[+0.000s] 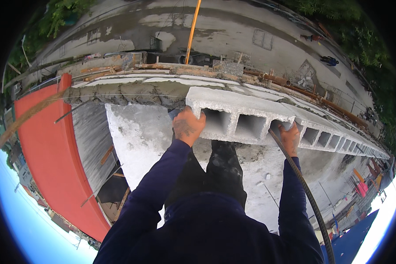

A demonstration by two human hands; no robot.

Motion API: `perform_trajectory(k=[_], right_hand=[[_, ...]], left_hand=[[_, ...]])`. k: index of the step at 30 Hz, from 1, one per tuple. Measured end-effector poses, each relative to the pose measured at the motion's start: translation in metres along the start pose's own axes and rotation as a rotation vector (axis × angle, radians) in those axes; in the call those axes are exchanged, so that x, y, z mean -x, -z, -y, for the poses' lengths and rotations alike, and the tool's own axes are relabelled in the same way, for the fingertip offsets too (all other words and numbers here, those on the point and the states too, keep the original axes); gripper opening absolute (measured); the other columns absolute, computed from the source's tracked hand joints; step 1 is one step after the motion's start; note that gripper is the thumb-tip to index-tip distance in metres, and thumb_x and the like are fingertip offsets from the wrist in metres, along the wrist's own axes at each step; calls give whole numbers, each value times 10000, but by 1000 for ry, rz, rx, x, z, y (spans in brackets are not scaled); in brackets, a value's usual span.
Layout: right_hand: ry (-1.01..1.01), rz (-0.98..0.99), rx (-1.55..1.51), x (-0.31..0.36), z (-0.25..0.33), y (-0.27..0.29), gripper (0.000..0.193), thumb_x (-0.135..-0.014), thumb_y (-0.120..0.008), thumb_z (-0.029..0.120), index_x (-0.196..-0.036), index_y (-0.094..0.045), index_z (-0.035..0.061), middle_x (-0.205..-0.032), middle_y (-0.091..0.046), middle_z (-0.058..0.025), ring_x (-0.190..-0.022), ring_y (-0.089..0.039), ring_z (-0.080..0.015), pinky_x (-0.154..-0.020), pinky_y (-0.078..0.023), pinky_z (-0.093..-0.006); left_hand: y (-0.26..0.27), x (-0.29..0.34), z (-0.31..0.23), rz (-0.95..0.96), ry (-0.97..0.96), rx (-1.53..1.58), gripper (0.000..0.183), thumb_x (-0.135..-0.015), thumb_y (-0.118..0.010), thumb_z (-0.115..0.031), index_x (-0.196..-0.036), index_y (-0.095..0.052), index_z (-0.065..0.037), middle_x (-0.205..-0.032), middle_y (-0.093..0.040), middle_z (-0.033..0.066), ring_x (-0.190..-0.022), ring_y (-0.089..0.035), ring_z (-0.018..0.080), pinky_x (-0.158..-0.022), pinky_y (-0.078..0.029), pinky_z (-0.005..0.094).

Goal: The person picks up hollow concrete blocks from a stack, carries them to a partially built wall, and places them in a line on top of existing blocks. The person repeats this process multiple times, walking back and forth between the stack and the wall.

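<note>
A grey hollow concrete block (pixel 240 102) lies on the wall, its open cells facing me. My left hand (pixel 188 126) is closed on the block's left end, with fingertips curled at its edge. My right hand (pixel 289 139) grips its right end, fingers hooked into the last cell where it meets the neighbouring block (pixel 312 118). More laid blocks run off to the right in a row. Left of the held block, a rough band of wet mortar (pixel 132 93) tops the wall. A thin string stretches above that mortar.
A ribbed steel bar (pixel 306 187) rises past my right forearm to the block. A red-painted wall (pixel 59 163) stands at the left. Beneath me is a pale concrete floor (pixel 136 145). Beyond the wall, far below, are a street (pixel 207 26), an orange pole (pixel 192 31) and people.
</note>
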State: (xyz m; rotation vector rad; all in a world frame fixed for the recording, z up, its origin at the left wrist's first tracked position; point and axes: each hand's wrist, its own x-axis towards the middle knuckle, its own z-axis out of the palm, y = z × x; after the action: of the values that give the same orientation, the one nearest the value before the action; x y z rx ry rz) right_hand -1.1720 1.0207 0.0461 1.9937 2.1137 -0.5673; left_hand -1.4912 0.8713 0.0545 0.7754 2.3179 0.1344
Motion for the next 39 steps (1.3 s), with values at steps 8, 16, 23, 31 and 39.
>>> perform_trajectory(k=[8,16,23,31,39], right_hand=[[-6,-17,10,-2,1,-1,456,-709,-722,231,-1001,-542,-70,-764,-612,-278,-775,-610,-433,-671,-481,-447],[-23,-6,-50,-1,3,-2,437,-699,-711,239,-955,-552,-78,-756,-612,-285,-770,-612,-435,-674,-486,-452],[-66,4,31,-3,11,-3,406,-695,-712,276,-906,-559,-35,-743,-620,-265,-765,-617,-431,-694,-484,-467],[-159,38,49,-2,14,-6,436,-711,-710,308,-965,-570,-18,-803,-631,-267,-820,-620,-425,-732,-489,-462],[-149,7,35,-1,6,-17,446,-700,-714,300,-958,-566,-32,-795,-633,-264,-813,-622,-428,-722,-499,-459]], left_hand=[[0,0,0,-18,-37,70,363,-745,-626,-316,-861,-597,28,-799,-635,234,-766,-625,387,-735,-484,446],[-3,-3,9,-44,-129,76,369,-726,-642,-300,-823,-592,52,-749,-620,251,-729,-616,402,-678,-492,443],[-4,-10,17,-66,-143,47,361,-724,-644,-301,-778,-596,52,-729,-617,254,-710,-615,408,-675,-492,445],[-9,-11,19,-140,-190,13,377,-724,-642,-313,-797,-591,54,-740,-624,252,-725,-618,411,-683,-492,447],[-9,-12,16,-53,-118,-63,389,-725,-649,-312,-806,-583,62,-739,-613,275,-731,-612,423,-691,-488,456]])
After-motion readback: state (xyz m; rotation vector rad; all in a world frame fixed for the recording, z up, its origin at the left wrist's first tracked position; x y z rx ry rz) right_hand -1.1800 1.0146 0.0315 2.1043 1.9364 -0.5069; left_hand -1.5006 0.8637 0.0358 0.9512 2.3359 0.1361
